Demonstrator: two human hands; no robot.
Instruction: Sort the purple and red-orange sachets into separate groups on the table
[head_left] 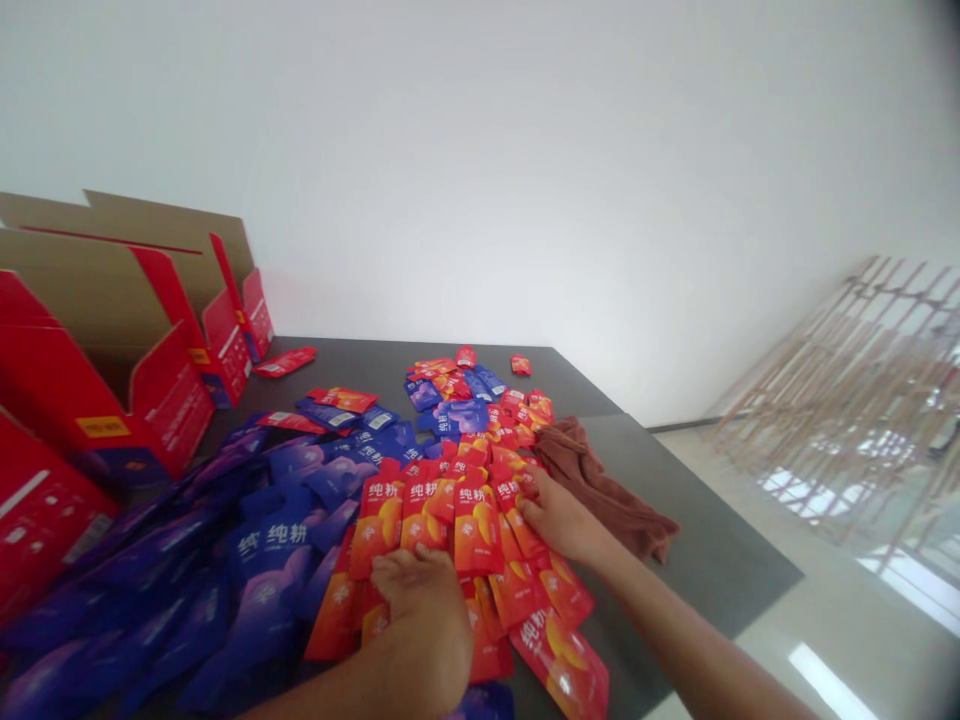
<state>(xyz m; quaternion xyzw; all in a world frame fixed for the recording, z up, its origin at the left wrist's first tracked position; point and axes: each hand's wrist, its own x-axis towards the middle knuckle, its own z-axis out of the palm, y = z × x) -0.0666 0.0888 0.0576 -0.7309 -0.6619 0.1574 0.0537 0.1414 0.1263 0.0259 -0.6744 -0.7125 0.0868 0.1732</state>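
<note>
Red-orange pouches point(478, 525) with white lettering and yellow fruit pictures lie in an overlapping heap in front of me. My left hand point(424, 595) is closed at the lower edge of two upright-facing red pouches point(379, 515), its fingers partly hidden beneath them. On the heap's right side, my right hand point(562, 515) grips the edge of a slanted red pouch point(516, 505), thumb on top and the other fingers mostly out of sight. Blue-purple pouches point(274, 545) spread in a large pile left of my left hand.
Open red cardboard boxes point(172, 410) stand in a row along the left. A brown cloth point(600, 485) lies right of the heap on the dark table point(712, 545). Farther back are mixed pouches point(450, 385) and a lone red pouch point(520, 365). Wooden racks point(847, 370) stand beyond, at right.
</note>
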